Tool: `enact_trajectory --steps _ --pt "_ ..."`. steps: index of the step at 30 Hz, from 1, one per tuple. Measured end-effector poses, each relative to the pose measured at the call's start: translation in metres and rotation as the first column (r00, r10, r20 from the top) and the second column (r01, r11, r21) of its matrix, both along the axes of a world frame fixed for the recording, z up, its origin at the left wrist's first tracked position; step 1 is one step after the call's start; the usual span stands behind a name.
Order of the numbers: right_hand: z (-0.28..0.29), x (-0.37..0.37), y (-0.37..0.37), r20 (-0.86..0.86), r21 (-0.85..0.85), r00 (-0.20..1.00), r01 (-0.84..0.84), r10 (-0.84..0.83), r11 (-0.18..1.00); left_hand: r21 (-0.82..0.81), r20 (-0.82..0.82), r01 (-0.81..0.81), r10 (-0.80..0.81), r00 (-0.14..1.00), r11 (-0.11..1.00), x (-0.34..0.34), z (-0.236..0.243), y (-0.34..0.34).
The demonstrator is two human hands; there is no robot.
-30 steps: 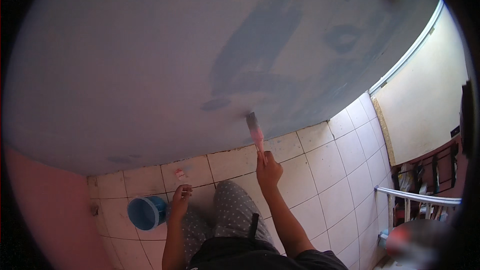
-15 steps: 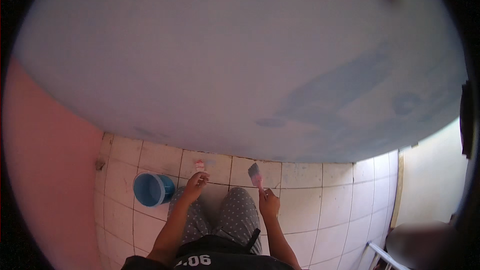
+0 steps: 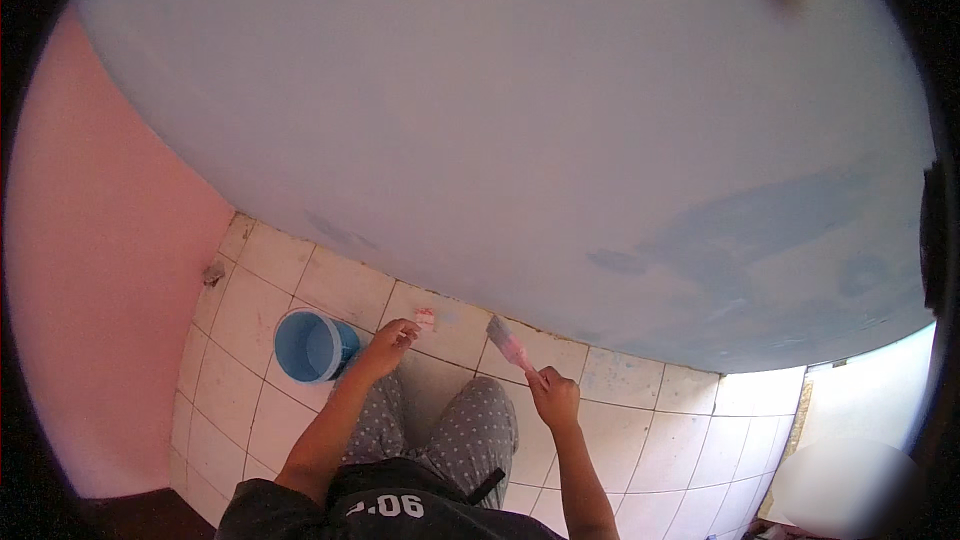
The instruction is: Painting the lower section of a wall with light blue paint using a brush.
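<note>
Head view is looking down on a person crouching over a pale tiled floor (image 3: 640, 440) at the foot of a light blue painted wall (image 3: 480, 120). Right hand (image 3: 556, 400) is clenching the pink handle of a flat paintbrush with grey bristles (image 3: 508, 342), gripping it at the near end. The brush's long axis is slanting from that fist up and to the left, with the bristles pointing far-left toward the seam where wall meets floor, and the tip is sitting just short of that seam. Left hand (image 3: 388, 343) is reaching out with its fingers loosely curled, grasping nothing that shows, its fingertips lying near a small pinkish smear on the tile (image 3: 425, 318). A round blue plastic bucket (image 3: 312, 345) is standing upright just left of the left hand, so the left hand is nearer to it than the right, while the brush lies across the knees from it. A pink wall (image 3: 110, 290) is closing the scene at the far left.
</note>
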State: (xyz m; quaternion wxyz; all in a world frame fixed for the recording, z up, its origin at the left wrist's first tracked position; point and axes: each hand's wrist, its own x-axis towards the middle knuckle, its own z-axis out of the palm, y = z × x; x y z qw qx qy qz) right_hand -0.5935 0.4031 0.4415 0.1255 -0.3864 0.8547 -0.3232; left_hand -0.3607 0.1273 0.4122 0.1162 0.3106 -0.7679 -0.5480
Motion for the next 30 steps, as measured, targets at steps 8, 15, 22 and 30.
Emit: enact_trajectory --steps 8,15,22,30 --pt "-0.035 0.036 -0.056 0.074 -0.053 0.994 -0.082 0.086 0.995 -0.027 -0.030 0.029 -0.030 0.999 0.999 0.031 -0.021 -0.032" --pt "-0.050 0.077 -0.112 0.085 -0.135 0.947 -0.297 0.310 0.945 -0.003 0.002 -0.075 0.075 0.997 0.997 0.073 -0.036 -0.066" --pt "-0.059 0.142 -0.155 0.172 -0.195 0.949 -0.228 0.262 0.954 -0.075 -0.117 -0.039 0.030 0.993 0.996 0.111 -0.028 -0.074" --pt "-0.046 0.207 -0.173 0.321 -0.228 0.919 -0.161 0.231 0.960 -0.122 -0.158 -0.169 0.149 0.976 0.978 0.166 -0.026 -0.080"
